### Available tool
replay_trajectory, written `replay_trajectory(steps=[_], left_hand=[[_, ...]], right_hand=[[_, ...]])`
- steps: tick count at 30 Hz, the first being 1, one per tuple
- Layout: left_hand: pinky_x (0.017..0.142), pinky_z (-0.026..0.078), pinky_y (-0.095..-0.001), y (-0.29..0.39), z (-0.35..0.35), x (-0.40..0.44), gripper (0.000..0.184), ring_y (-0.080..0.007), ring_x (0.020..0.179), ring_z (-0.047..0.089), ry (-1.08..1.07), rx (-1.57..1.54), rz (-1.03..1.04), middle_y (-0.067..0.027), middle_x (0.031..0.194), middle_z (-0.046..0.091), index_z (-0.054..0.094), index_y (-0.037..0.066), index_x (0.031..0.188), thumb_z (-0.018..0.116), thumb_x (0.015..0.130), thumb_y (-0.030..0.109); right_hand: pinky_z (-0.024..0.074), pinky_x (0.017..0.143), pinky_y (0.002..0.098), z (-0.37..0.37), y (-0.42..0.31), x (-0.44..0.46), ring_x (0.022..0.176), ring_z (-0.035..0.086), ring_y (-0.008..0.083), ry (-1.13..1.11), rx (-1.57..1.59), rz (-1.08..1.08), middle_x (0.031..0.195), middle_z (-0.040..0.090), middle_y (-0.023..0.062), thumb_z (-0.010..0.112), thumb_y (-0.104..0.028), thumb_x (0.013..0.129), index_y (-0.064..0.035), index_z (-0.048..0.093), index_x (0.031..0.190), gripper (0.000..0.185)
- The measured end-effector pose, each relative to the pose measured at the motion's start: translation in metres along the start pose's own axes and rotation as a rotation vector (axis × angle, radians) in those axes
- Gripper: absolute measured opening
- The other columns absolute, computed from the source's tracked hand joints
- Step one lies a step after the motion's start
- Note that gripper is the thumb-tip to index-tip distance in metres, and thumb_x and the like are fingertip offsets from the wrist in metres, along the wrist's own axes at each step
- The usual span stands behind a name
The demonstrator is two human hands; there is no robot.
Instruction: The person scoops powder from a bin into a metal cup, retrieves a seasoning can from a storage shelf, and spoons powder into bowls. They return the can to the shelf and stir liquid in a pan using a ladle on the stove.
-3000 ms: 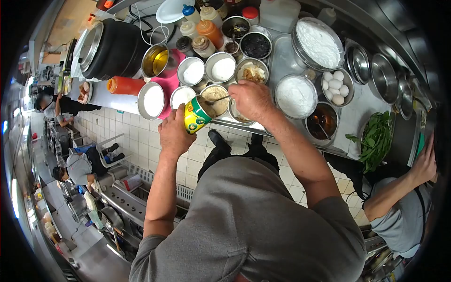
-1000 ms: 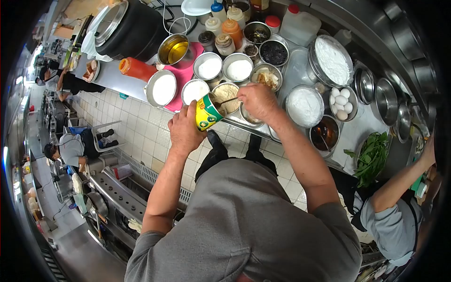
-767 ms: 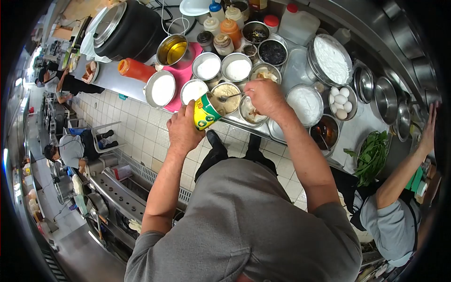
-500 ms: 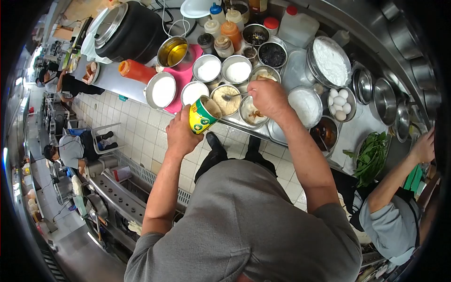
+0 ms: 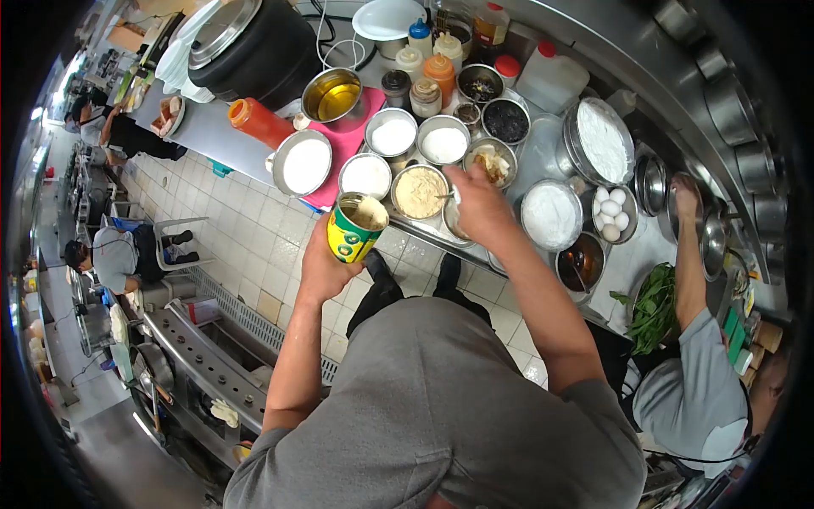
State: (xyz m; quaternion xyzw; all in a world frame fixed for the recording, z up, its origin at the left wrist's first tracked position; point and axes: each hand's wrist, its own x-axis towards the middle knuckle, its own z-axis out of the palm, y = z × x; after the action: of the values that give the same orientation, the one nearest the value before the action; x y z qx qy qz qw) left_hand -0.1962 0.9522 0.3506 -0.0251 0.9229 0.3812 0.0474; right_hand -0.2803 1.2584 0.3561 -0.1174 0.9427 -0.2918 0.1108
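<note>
My left hand (image 5: 326, 263) is wrapped round a yellow and green can (image 5: 354, 240), its open top tilted slightly and pale powder visible inside. Just beyond it stands a metal bowl of pale yellow powder (image 5: 420, 193). My right hand (image 5: 482, 204) grips the handle of a spoon (image 5: 444, 197), whose tip lies at the right edge of that powder. Partly beneath my right hand is another bowl, its contents mostly hidden. Bowls of white powder (image 5: 365, 176) (image 5: 443, 140) sit close by, and a bowl with pale and brown pieces (image 5: 492, 165) is beyond my right hand.
Squeeze bottles (image 5: 439, 71) and a bowl of yellow oil (image 5: 331, 99) stand further back. To the right are a bowl of eggs (image 5: 610, 212), a dark sauce bowl (image 5: 581, 261) and green leaves (image 5: 655, 310). A co-worker's arm (image 5: 691, 254) reaches over the counter's right end.
The can has gone from tilted towards the powder bowl to more upright. The spoon moved to the bowl's right edge. The co-worker's arm swung inward to the metal bowls, and the view shifted.
</note>
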Motion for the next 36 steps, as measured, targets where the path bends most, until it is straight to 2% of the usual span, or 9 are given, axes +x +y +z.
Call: replay_trajectory(steps=[2, 6, 9, 12, 14, 18, 22, 29, 36], left_hand=[[0.103, 0.050, -0.0388, -0.014, -0.007, -0.006, 0.100, -0.0297, 0.120, 0.064, -0.005, -0.019, -0.007, -0.0162, 0.127, 0.064, 0.040, 0.003, 0.148, 0.091, 0.062, 0.007], [0.104, 0.050, -0.0386, -0.032, -0.032, -0.020, 0.101, -0.0292, 0.120, 0.063, 0.014, -0.065, -0.021, -0.0157, 0.127, 0.064, 0.039, 0.003, 0.148, 0.091, 0.062, 0.007], [0.107, 0.048, -0.0387, -0.060, -0.044, -0.031, 0.098, -0.0293, 0.125, 0.061, 0.106, -0.200, 0.043, -0.0170, 0.132, 0.062, 0.041, 0.002, 0.147, 0.091, 0.062, 0.005], [0.107, 0.048, -0.0389, -0.105, -0.047, -0.046, 0.096, -0.0246, 0.124, 0.060, 0.152, -0.444, 0.050, -0.0141, 0.134, 0.062, 0.042, 0.001, 0.146, 0.091, 0.063, 0.006], [0.107, 0.048, -0.0393, -0.121, -0.048, -0.030, 0.091, -0.0237, 0.122, 0.061, 0.185, -0.571, 0.069, -0.0133, 0.134, 0.063, 0.046, 0.000, 0.144, 0.091, 0.065, 0.007], [0.101, 0.052, -0.0384, -0.120, -0.082, -0.031, 0.059, -0.0219, 0.112, 0.068, 0.335, -0.345, 0.075, -0.0106, 0.119, 0.072, 0.068, -0.001, 0.122, 0.091, 0.071, 0.021], [0.102, 0.051, -0.0371, -0.123, -0.109, -0.014, 0.065, -0.0227, 0.113, 0.066, 0.435, -0.571, 0.119, -0.0108, 0.122, 0.070, 0.064, -0.001, 0.126, 0.092, 0.070, 0.015], [0.101, 0.054, -0.0391, -0.207, -0.133, -0.015, 0.067, -0.0248, 0.113, 0.067, 0.541, -0.788, 0.105, -0.0131, 0.125, 0.067, 0.058, -0.004, 0.133, 0.089, 0.074, 0.006], [0.099, 0.056, -0.0383, -0.251, -0.180, 0.016, 0.064, -0.0247, 0.113, 0.068, 0.717, -0.957, 0.162, -0.0130, 0.127, 0.067, 0.056, -0.002, 0.135, 0.083, 0.077, 0.002]], right_hand=[[0.0465, 0.108, 0.0441, -0.008, 0.006, -0.012, 0.128, 0.055, 0.0407, 0.075, 0.051, -0.003, 0.143, 0.051, 0.0229, 0.064, 0.002, 0.084, -0.0092, 0.050, 0.147, 0.066], [0.0501, 0.100, 0.0460, -0.050, 0.016, -0.052, 0.115, 0.063, 0.0422, 0.134, 0.160, 0.009, 0.118, 0.069, 0.0236, 0.065, -0.002, 0.087, -0.0036, 0.067, 0.124, 0.038], [0.0473, 0.068, 0.0301, -0.059, 0.032, -0.064, 0.074, 0.057, 0.0126, 0.327, 0.523, 0.172, 0.077, 0.062, 0.0040, 0.067, -0.016, 0.100, -0.0004, 0.069, 0.092, 0.018], [0.0436, 0.061, 0.0262, -0.089, 0.032, -0.043, 0.066, 0.050, 0.0083, 0.482, 0.546, 0.160, 0.077, 0.059, -0.0002, 0.070, -0.015, 0.098, -0.0077, 0.055, 0.076, 0.027], [0.0456, 0.066, 0.0267, -0.111, -0.009, -0.007, 0.068, 0.053, 0.0112, 0.624, 0.668, -0.108, 0.083, 0.061, 0.0034, 0.072, -0.010, 0.094, -0.0068, 0.052, 0.079, 0.026], [0.0518, 0.091, 0.0410, -0.175, -0.074, 0.075, 0.105, 0.064, 0.0352, 1.021, -0.268, -0.376, 0.108, 0.067, 0.0149, 0.075, -0.006, 0.085, -0.0052, 0.068, 0.117, 0.033], [0.0530, 0.097, 0.0438, -0.199, -0.063, 0.130, 0.123, 0.061, 0.0365, 0.875, -0.649, -0.105, 0.145, 0.055, 0.0133, 0.074, -0.019, 0.091, -0.0150, 0.064, 0.134, 0.044], [0.0546, 0.092, 0.0399, -0.177, -0.081, 0.100, 0.105, 0.069, 0.0310, 1.091, -0.683, -0.240, 0.112, 0.073, 0.0121, 0.072, -0.007, 0.093, -0.0046, 0.073, 0.113, 0.020], [0.0539, 0.083, 0.0302, -0.077, -0.131, 0.055, 0.090, 0.067, 0.0163, 1.028, 0.104, -0.168, 0.102, 0.071, 0.0090, 0.065, -0.012, 0.103, 0.0025, 0.069, 0.115, 0.019]])
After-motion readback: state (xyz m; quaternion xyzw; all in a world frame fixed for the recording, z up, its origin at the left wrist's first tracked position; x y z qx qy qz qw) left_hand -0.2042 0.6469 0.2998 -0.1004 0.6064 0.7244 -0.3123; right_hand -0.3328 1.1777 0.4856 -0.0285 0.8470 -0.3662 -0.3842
